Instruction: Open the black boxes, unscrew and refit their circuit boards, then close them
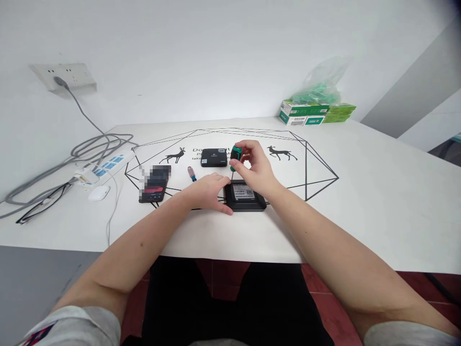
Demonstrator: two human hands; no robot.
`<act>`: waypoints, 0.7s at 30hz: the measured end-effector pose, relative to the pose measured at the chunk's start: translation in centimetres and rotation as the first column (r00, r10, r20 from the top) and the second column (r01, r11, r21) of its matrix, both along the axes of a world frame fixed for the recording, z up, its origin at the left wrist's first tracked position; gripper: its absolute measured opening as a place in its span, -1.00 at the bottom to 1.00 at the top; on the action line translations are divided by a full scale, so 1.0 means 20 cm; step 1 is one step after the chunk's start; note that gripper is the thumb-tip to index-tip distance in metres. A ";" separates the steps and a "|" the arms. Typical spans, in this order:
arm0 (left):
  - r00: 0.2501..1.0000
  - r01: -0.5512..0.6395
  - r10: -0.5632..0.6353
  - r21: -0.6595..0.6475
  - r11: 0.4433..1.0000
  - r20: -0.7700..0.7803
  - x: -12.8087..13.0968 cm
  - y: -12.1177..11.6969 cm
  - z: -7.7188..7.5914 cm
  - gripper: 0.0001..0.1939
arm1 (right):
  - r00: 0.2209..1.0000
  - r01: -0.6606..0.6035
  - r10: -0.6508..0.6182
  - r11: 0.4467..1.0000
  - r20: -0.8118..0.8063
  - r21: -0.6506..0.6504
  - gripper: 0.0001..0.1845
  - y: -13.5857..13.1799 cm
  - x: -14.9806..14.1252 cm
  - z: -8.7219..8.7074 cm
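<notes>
A black plastic device case (248, 205) with a white printed label lies flat on the table in front of me. My left hand (208, 192) grips its left side, thumb along the near edge and fingers at the far left corner. My right hand (255, 166) is closed around the green and black handle of a screwdriver (236, 154). The screwdriver stands nearly upright, its shaft pointing down at the case's far left corner; the tip is hard to make out. Beyond my left hand lie a second black box (213, 158) and a small screwdriver with a pinkish and blue handle (191, 173).
To the left lie a phone (155, 185), a white earbud case (99, 193), and a power strip (111, 166) with grey cables. Green and white boxes (306, 110) under a plastic bag (320, 89) stand at the back right. A printed mat (288, 178) covers the table's middle.
</notes>
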State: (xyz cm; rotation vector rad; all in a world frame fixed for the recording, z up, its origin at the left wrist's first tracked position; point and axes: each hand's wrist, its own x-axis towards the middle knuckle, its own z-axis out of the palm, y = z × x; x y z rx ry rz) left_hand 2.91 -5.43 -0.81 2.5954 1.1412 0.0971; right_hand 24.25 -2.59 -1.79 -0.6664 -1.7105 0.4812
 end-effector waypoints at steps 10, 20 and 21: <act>0.994 0.093 -0.095 0.038 0.995 0.060 -0.01 0.00 -0.03 -0.02 | 0.981 0.061 -0.059 0.998 -0.186 0.006 -0.58 -0.01 0.00 0.01; 0.987 0.148 -0.147 -0.004 0.989 0.071 0.00 0.01 -0.04 0.00 | 0.973 -0.048 0.035 0.997 -0.227 -0.052 -0.60 -0.05 -0.03 0.01; 0.987 0.142 -0.141 -0.006 0.990 0.072 0.01 0.01 -0.04 0.01 | 0.975 -0.053 0.039 0.997 -0.221 -0.057 -0.60 -0.05 -0.04 0.01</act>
